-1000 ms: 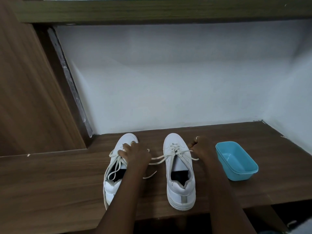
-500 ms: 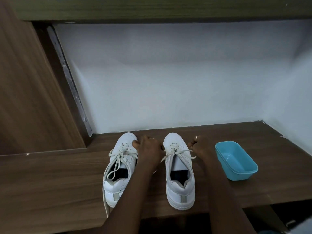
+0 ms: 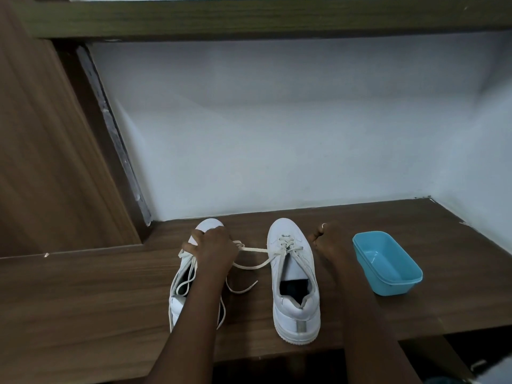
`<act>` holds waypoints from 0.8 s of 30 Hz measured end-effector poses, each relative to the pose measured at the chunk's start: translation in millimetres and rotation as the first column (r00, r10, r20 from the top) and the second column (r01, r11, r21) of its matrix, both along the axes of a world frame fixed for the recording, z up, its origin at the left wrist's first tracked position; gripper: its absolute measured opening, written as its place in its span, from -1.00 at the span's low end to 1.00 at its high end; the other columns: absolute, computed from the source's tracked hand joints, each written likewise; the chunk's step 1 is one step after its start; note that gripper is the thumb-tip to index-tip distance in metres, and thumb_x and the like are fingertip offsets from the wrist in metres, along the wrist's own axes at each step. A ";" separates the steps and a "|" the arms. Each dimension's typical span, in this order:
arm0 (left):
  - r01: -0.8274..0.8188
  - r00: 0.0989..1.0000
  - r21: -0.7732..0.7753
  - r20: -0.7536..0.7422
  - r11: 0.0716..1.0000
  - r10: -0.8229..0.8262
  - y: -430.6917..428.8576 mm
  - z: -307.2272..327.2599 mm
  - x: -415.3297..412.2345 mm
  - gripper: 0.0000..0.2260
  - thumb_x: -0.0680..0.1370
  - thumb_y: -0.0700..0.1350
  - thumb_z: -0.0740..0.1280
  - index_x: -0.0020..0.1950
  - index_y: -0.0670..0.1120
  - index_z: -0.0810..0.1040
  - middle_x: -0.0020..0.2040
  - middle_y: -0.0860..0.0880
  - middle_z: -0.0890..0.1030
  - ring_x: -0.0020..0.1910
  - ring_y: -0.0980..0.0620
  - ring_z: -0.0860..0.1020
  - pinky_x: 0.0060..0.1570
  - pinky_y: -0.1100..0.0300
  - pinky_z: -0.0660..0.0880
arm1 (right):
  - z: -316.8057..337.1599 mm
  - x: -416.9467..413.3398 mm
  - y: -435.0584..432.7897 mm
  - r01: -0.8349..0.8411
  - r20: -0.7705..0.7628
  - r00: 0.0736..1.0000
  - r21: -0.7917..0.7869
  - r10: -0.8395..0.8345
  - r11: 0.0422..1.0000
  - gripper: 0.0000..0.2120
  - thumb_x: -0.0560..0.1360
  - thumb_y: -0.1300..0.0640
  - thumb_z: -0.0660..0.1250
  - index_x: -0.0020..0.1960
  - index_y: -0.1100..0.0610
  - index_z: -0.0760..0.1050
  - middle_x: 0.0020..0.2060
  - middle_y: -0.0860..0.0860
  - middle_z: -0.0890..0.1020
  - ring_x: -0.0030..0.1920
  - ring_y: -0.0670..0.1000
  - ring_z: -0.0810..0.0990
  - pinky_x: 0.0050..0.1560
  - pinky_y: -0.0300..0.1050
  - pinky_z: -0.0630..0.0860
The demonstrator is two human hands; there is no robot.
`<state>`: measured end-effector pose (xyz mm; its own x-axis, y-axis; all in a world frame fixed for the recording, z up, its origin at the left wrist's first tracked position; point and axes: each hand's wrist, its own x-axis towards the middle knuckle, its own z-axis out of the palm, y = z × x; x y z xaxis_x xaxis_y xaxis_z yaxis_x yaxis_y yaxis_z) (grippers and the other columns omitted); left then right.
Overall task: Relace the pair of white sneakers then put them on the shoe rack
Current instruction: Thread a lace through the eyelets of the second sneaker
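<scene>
The left hand (image 3: 213, 246) is closed, fingers curled around a lace (image 3: 255, 248). The hand rests on the forefoot of the left sneaker (image 3: 177, 303), covering its eyelets. From the fist the lace runs sideways, nearly taut, to the upper eyelets of the right sneaker (image 3: 293, 273). A second strand sags below the first, and a loose end lies on the wood between the two shoes. Pulling the lace sideways probably draws slack through the eyelets and tightens the crossings.

The right hand (image 3: 329, 239) has its fingers curled and sits just beside the outer edge of the right sneaker, near the toe. Whether it pinches a lace end or only braces the shoe cannot be determined. Either way, a hand in this position would resist the sideways pull and stop the shoe from sliding.

Both sneakers stand upright on a wooden shelf (image 3: 83, 286), side by side, toes toward the white wall (image 3: 277, 134) and heels toward the person. A blue tub (image 3: 388, 261) stands to the right of the right hand, apart from the shoes. The lacing appears unfinished, as the strands are not yet tied.
</scene>
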<state>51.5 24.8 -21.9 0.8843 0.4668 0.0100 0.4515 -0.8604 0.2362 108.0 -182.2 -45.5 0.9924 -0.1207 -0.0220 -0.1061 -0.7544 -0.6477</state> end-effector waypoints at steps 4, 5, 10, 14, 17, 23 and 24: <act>0.352 0.929 -0.203 -0.039 0.914 -0.367 -21.0 -7.0 11.1 -0.80 0.49 -0.06 0.22 0.03 0.17 0.56 0.10 0.11 0.57 0.27 -0.02 0.34 0.20 0.05 0.23 | 4.1 -5.2 -0.9 0.047 -0.024 0.999 0.071 -0.045 0.996 -0.83 0.46 0.36 0.17 -0.27 0.34 0.47 -0.21 0.25 0.55 -0.18 0.07 0.39 -0.16 -0.13 0.30; 0.391 0.913 -0.222 -0.027 0.893 -0.407 -27.6 -8.4 10.9 -0.79 0.49 -0.03 0.23 0.04 0.18 0.58 0.09 0.11 0.59 0.27 0.00 0.37 0.19 0.03 0.23 | 5.8 -6.4 -0.9 0.033 -0.012 0.999 0.057 -0.032 0.998 -0.84 0.46 0.37 0.17 -0.18 0.40 0.51 -0.13 0.25 0.60 -0.17 0.04 0.41 -0.17 -0.16 0.30; 0.490 0.872 -0.040 0.004 0.871 -0.490 -49.5 -12.4 7.6 -0.77 0.52 0.00 0.28 0.15 0.18 0.59 0.12 0.12 0.57 0.34 0.03 0.25 0.24 -0.07 0.12 | 5.8 -6.4 1.1 0.000 0.010 1.000 0.024 0.000 1.000 -0.82 0.46 0.37 0.17 -0.10 0.39 0.54 -0.03 0.21 0.64 -0.17 -0.01 0.42 -0.18 -0.18 0.29; 0.444 0.881 0.050 0.156 0.894 -0.446 -48.0 -9.6 5.5 -0.87 0.48 -0.02 0.32 -0.07 0.07 0.66 -0.14 0.11 0.56 0.27 0.04 0.29 0.16 -0.03 0.15 | 7.5 -8.7 -0.1 -0.006 0.008 1.000 0.018 0.006 1.000 -0.77 0.49 0.36 0.13 -0.04 0.39 0.56 0.00 0.19 0.63 -0.15 0.00 0.42 -0.17 -0.19 0.27; 0.402 0.892 0.067 0.199 0.913 -0.407 -44.5 -11.2 5.4 -0.94 0.43 -0.06 0.33 -0.17 0.04 0.61 -0.23 0.11 0.51 0.21 0.03 0.28 0.04 0.01 0.06 | 7.4 -8.7 -1.0 -0.025 0.003 1.000 -0.041 0.025 0.999 -0.77 0.49 0.34 0.16 0.01 0.36 0.56 0.01 0.19 0.63 -0.15 -0.01 0.42 -0.17 -0.21 0.27; 0.339 0.913 0.084 0.213 0.937 -0.349 -33.4 -5.2 4.1 -0.92 0.44 -0.08 0.31 -0.25 0.03 0.54 -0.12 0.05 0.57 0.20 0.03 0.25 0.04 0.02 0.01 | 5.9 -6.2 0.2 -0.046 -0.008 0.999 -0.061 0.046 0.997 -0.83 0.48 0.34 0.15 -0.15 0.26 0.52 0.00 0.16 0.64 -0.04 0.06 0.53 -0.11 -0.15 0.34; 0.349 0.916 0.067 0.189 0.935 -0.355 -32.1 -2.7 2.2 -0.92 0.44 -0.09 0.30 -0.25 0.03 0.54 -0.10 0.06 0.57 0.20 0.03 0.25 0.12 -0.03 0.05 | 6.4 -6.7 0.4 -0.041 -0.012 0.999 -0.057 0.041 0.998 -0.82 0.49 0.34 0.15 -0.13 0.30 0.53 0.00 0.17 0.64 -0.03 0.08 0.54 -0.11 -0.14 0.35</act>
<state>53.7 -7.3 -24.6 0.9705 0.1224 0.2078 0.0661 -0.9636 0.2590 101.3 -181.7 -39.2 0.9963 -0.0811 -0.0269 -0.0809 -0.7939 -0.6026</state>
